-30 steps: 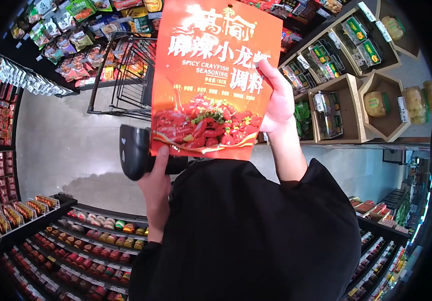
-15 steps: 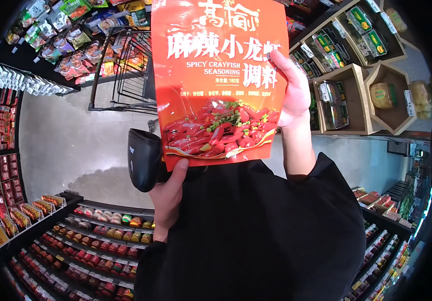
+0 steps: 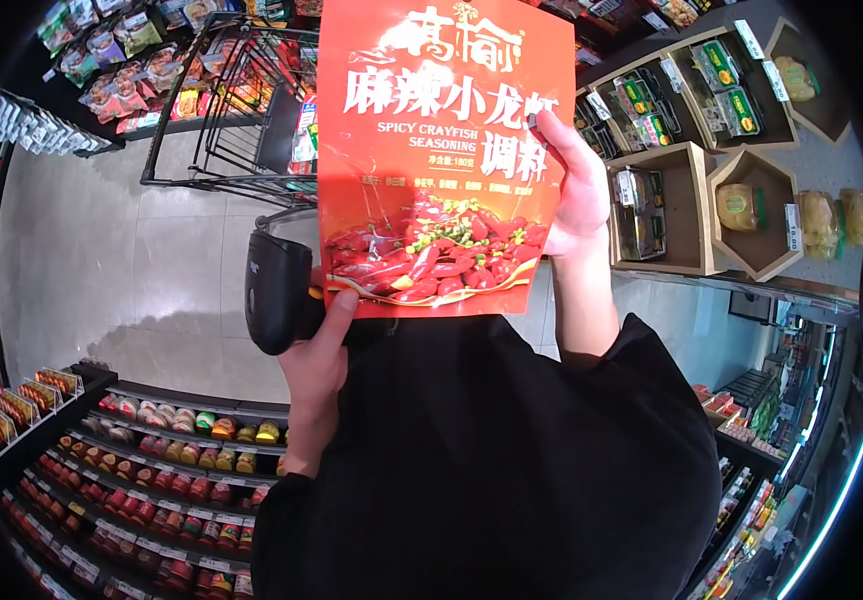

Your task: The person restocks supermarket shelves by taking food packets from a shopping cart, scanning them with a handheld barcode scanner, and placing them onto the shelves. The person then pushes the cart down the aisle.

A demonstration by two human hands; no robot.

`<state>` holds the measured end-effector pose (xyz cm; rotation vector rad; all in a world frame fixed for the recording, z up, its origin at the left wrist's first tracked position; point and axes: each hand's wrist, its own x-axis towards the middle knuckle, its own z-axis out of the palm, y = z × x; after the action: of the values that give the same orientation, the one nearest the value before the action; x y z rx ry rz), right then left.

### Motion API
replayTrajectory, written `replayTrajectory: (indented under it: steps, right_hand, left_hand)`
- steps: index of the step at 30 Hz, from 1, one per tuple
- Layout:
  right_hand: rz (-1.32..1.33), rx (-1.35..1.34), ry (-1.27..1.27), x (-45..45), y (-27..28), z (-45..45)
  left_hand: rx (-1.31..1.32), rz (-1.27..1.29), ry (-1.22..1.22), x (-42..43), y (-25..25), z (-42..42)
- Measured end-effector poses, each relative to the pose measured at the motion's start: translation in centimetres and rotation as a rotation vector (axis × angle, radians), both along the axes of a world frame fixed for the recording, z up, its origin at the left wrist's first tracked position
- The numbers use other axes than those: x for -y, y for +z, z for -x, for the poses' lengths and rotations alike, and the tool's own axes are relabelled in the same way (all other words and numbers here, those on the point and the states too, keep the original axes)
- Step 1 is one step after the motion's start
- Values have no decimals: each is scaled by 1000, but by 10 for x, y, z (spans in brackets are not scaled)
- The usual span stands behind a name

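So there's this red packet (image 3: 451, 120) held up flat and facing the camera, bang in front of the person's black top (image 3: 481, 450), its upper edge running right up to the top of the view. Honestly it's a loud bit of packaging: glossy red, going more orange around the middle, with bright shine spots on the upper left and near the centre, plus some soft creases in the film. Up top there's a small gold tree emblem, then big white Chinese characters, with "SPICY CRAYFISH SEASONING" in smaller pale capitals underneath. The line of fine print below that is too small to make out. The bottom bit is a photo of a heap of red crayfish with chopped green stuff on top, finished with a yellow curved line.

The right hand (image 3: 579, 195) has it firmly by the right edge, thumb on the front, fingers tucked behind. The left hand (image 3: 317, 372) has its thumb pressed on the bottom left corner, pinching it; its fingers are hidden, so can't tell how they sit around the black handheld device (image 3: 276, 295) right there. A black wire cart (image 3: 276, 135) stands behind, left of the packet.
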<state>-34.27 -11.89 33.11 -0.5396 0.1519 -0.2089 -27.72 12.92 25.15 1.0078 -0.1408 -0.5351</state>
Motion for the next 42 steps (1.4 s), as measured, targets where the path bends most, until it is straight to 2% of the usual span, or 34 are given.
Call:
replayTrajectory:
  steps: [2, 7, 15, 18, 20, 22, 23, 24, 25, 26, 27, 30, 34, 36, 38, 42]
  right_hand:
    - [-20, 96, 91, -8, -1, -7]
    - [-26, 94, 136, 4, -3, -8]
    - [2, -14, 140, -7, -3, -18]
    - [109, -59, 133, -10, 3, -15]
    - [319, -191, 137, -28, 1, -22]
    - [498, -315, 148, -67, -2, -33]
    - [601, -329, 287, -82, -2, -42]
    - [865, -287, 306, -98, -7, -43]
    - [1130, -248, 303, -114, -13, -43]
    - [1549, -136, 156, -129, -22, -35]
    - [1575, -76, 170, -136, -21, -35]
    - [1715, -22, 195, -137, -8, -29]
    - [1720, 143, 305, -112, -3, -25]
    - [1668, 193, 195, -104, -8, -26]
    - [1701, 138, 41, -94, -12, -26]
    - [1766, 6, -105, -68, -13, -31]
  left_hand:
    - [-116, 14, 32, -6, -2, -2]
    - [-114, -18, 105, 6, -2, 8]
    - [-177, -13, 170, 4, -23, 5]
    - [-93, -34, 190, 11, -33, 7]
    - [153, -208, 382, 19, -35, 1]
    - [151, -132, 347, 24, -34, -3]
    - [151, -59, 296, 27, -33, -3]
    - [154, -74, 304, 30, -29, -1]
    - [-102, 327, 200, 31, -25, -1]
    - [-411, 690, 130, 33, -21, 0]
    - [-490, 751, 103, 33, -18, -4]
    - [-460, 616, 45, 24, -25, -13]
    - [-295, 323, 11, 17, -39, -26]
    - [-231, 229, -13, 21, -44, -35]
    - [-171, 156, -50, 31, -49, -45]
    - [-76, 91, -160, 57, -59, -71]
